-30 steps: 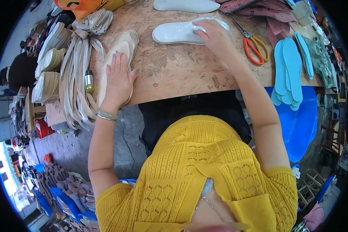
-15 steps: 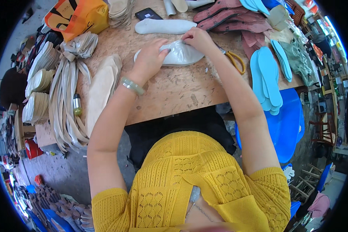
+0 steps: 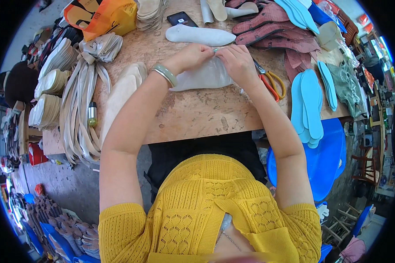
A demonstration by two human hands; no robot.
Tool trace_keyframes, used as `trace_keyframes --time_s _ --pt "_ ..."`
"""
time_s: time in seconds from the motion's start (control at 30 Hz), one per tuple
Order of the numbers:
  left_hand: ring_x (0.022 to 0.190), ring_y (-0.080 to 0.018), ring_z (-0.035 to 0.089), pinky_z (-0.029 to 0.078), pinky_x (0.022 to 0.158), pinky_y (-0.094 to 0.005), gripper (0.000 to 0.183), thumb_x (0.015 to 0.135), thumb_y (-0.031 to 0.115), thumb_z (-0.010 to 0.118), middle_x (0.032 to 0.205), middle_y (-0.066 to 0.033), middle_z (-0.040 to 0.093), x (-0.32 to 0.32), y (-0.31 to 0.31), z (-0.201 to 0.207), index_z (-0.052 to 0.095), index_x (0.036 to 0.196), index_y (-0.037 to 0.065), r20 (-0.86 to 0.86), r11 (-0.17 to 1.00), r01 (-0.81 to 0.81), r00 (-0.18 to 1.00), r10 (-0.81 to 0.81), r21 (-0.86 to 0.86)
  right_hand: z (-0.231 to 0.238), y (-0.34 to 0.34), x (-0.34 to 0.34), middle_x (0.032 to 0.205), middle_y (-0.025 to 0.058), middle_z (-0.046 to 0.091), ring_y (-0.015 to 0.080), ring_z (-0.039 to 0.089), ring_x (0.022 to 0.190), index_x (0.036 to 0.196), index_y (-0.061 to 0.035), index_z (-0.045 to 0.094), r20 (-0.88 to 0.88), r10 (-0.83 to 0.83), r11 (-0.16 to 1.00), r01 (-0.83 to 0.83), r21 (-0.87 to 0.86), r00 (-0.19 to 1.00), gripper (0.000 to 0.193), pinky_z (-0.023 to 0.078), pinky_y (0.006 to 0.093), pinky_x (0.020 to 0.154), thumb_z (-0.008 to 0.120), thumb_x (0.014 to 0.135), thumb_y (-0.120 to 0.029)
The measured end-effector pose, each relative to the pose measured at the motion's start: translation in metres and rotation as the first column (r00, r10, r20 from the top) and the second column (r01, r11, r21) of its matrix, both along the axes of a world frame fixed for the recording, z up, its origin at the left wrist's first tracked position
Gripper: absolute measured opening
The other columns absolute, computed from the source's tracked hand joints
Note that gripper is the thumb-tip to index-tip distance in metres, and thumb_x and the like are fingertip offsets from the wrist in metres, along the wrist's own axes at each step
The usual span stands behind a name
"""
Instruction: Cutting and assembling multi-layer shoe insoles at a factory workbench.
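A glossy, whitish, see-through plastic piece (image 3: 202, 78) hangs from my fingers above the wooden tabletop. At its upper edge my left hand (image 3: 195, 57) is closed in a pinch. My right hand (image 3: 238, 62) pinches the same edge right beside it, the fingertips of both almost meeting. A tiny greenish bit shows between them, too small to name. Just beyond my hands lies a white insole-shaped piece (image 3: 199, 35). Scissors with orange and yellow handles (image 3: 274, 85) rest to the right of my right hand.
Light-blue insoles (image 3: 309, 103) lie at the table's right edge, above a blue tub (image 3: 322, 162). Dark pink pieces (image 3: 276, 26) are piled at far right. A phone (image 3: 182, 19) and an orange bag (image 3: 103, 19) sit at the back. Beige strips (image 3: 77, 114) hang at left.
The glossy piece lay flat under my spread hands; now it is raised by its edge. My left hand has moved right, up to my right hand. The scissors show more fully.
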State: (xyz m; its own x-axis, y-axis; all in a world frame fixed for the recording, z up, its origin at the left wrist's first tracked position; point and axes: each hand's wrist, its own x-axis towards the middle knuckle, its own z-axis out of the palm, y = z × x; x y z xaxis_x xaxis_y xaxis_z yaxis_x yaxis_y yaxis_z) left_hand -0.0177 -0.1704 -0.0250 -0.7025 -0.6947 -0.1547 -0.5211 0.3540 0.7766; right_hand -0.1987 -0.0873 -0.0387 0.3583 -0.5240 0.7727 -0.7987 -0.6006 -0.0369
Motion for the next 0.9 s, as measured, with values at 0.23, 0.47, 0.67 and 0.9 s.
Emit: trace_keyframes --time_s 0.23,0.47,0.67,0.9 --pt "0.062 0.0012 0.041 0.037 0.057 -0.0186 0.020 0.098 0.025 0.051 0.077 0.0099 0.058 0.022 -0.005 -0.009 0.067 0.102 0.013 -0.181 0.868 0.098 0.983 -0.010 0.487 0.010 0.006 0.007 0.081 0.0045 0.064 0.0220 0.062 0.080 0.085 -0.0079 0.062 -0.043 0.151 0.988 -0.152 -0.023 0.988 0.016 0.045 0.0337 0.076 0.067 0.071 -0.004" --pt "0.068 -0.0030 0.048 0.042 0.063 -0.0208 0.018 0.096 0.016 0.052 0.084 0.0056 0.062 0.020 0.004 -0.014 0.067 0.103 0.008 -0.123 0.924 -0.001 0.991 0.052 0.382 0.009 0.036 0.027 0.081 0.0062 0.061 0.0241 0.060 0.079 0.085 -0.0066 0.059 -0.051 0.287 0.953 -0.280 0.113 0.956 0.018 0.046 0.0345 0.077 0.061 0.068 -0.002" --pt "0.072 -0.0066 0.051 0.044 0.068 -0.0242 0.020 0.095 0.013 0.049 0.084 0.0023 0.063 0.034 0.018 -0.003 0.065 0.103 0.003 -0.113 0.985 -0.127 0.984 0.140 0.117 0.026 0.094 0.053 0.082 0.0082 0.058 0.0264 0.058 0.078 0.087 -0.0046 0.057 -0.141 0.346 0.905 -0.290 0.312 0.928 0.017 0.048 0.0391 0.074 0.060 0.070 -0.007" --pt "0.077 -0.0190 0.062 0.049 0.071 -0.0353 0.024 0.095 0.020 0.051 0.083 -0.0060 0.067 0.052 -0.016 -0.012 0.063 0.100 0.000 -0.305 0.862 -0.464 0.867 0.394 -0.204 0.021 0.187 0.057 0.082 0.0117 0.059 0.0312 0.062 0.075 0.091 -0.0065 0.058 0.349 0.412 0.523 -0.532 0.666 0.842 0.010 0.051 0.0406 0.066 0.058 0.080 -0.007"
